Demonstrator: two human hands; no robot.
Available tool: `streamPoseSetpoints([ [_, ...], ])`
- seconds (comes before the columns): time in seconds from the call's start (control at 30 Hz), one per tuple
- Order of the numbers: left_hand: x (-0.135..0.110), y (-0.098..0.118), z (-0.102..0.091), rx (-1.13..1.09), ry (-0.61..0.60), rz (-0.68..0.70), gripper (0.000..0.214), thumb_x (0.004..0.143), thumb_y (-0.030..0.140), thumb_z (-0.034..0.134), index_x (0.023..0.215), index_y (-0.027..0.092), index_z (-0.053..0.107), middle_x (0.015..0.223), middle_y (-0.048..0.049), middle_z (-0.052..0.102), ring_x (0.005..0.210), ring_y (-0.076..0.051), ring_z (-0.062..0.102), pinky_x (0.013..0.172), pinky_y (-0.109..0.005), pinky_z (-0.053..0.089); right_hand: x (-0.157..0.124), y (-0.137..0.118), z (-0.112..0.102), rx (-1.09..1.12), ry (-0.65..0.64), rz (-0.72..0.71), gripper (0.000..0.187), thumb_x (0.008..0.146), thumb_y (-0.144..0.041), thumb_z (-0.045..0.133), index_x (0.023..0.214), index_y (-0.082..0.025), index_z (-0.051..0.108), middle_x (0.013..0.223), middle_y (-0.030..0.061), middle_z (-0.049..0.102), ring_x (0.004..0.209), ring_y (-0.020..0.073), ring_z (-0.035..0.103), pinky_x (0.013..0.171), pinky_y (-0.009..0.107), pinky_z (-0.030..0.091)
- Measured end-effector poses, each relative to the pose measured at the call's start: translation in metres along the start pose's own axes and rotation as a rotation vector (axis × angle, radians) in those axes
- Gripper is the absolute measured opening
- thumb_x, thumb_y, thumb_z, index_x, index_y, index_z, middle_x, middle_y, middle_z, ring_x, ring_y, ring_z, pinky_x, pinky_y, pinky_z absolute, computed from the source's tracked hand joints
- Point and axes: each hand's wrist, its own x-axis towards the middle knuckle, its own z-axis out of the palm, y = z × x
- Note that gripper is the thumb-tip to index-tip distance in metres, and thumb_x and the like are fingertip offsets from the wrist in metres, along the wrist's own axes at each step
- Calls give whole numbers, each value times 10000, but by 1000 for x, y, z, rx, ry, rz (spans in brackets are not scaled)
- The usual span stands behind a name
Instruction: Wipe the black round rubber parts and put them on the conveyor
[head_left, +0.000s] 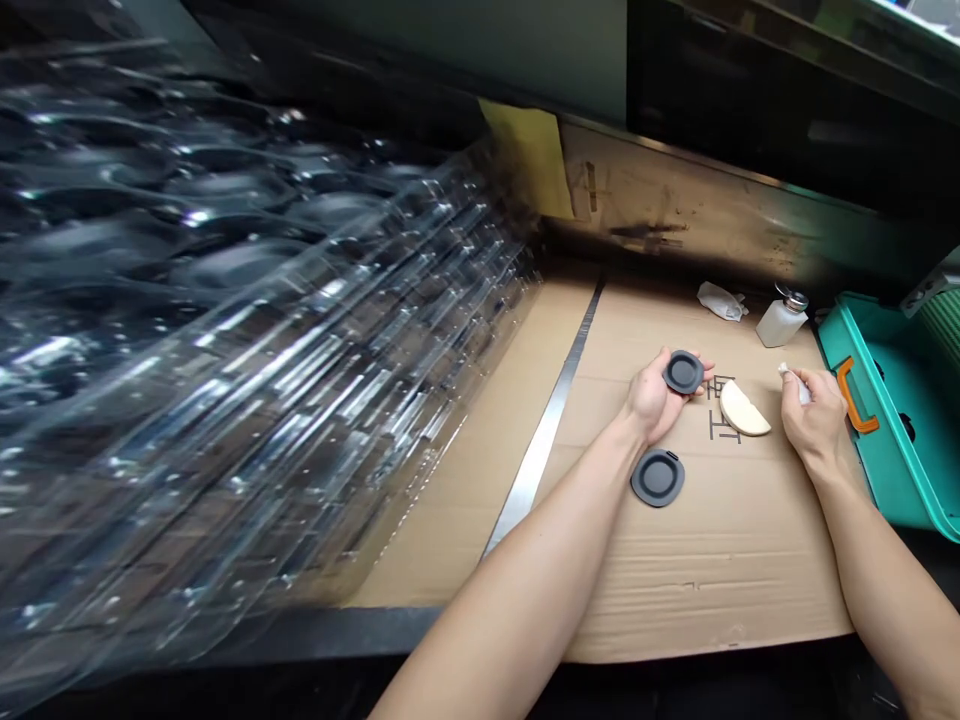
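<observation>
Holding a dark round rubber disc (683, 372) in my left hand (651, 398), I have its rim caught between my thumb and curled fingers, so that grip is closed on the disc, which sits face up at about one o'clock from my wrist. My right hand (814, 420) is pinching a small white object (796, 385) between thumb and fingertips; it is partly hidden by my fingers, so I cannot tell exactly what it is. A second dark round rubber disc (658, 478) lies flat on the cardboard sheet (697, 560), just below my left hand at six o'clock from the held disc and not touching it. Between my hands sits a pale half-moon sponge (744, 410), beside some printed black characters (724, 412). At twelve o'clock from the sponge lies a crumpled white tissue (721, 300), and at one o'clock stands a white bottle with a metal top (782, 320). Further right, at three o'clock from my right hand, is a teal plastic tub (892, 420) with an orange handle (856, 395). A long metal strip (544, 440) runs across the cardboard at nine o'clock, and beyond it a large stack of clear plastic trays (225, 320) rises over the desk (225, 635).
</observation>
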Motion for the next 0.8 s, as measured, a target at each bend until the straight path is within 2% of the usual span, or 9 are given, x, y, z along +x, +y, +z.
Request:
streamPoseSetpoints([
  [0.2,-4,9,0,-115,-13,-88,495,1047,398,279,1153,53,619,1164,-274,700,968,-305,700,666,-349,538,5,-7,5,29,-24,2,250,950,-382,557,937,-201,728,914,83,735,882,229,665,815,358,505],
  [0.43,-7,13,0,-126,-14,-100,537,1056,416,242,1159,41,612,1130,-260,704,871,-260,699,653,-326,552,4,-14,-1,44,-5,-1,213,937,-354,587,923,-201,734,912,78,736,872,220,671,808,348,506],
  [0.63,-7,15,-3,-140,-9,-111,562,1054,426,242,1217,21,595,1150,-264,698,894,-249,695,695,-310,568,5,-14,-1,41,-25,6,214,939,-354,580,928,-202,732,926,79,738,887,225,670,818,356,505],
  [0.8,-8,13,-2,-57,-43,-117,565,1049,435,276,1161,5,626,1071,-272,716,771,-231,683,593,-288,521,4,-13,-1,64,-24,9,208,932,-346,589,934,-197,735,932,81,739,893,221,671,821,350,506],
])
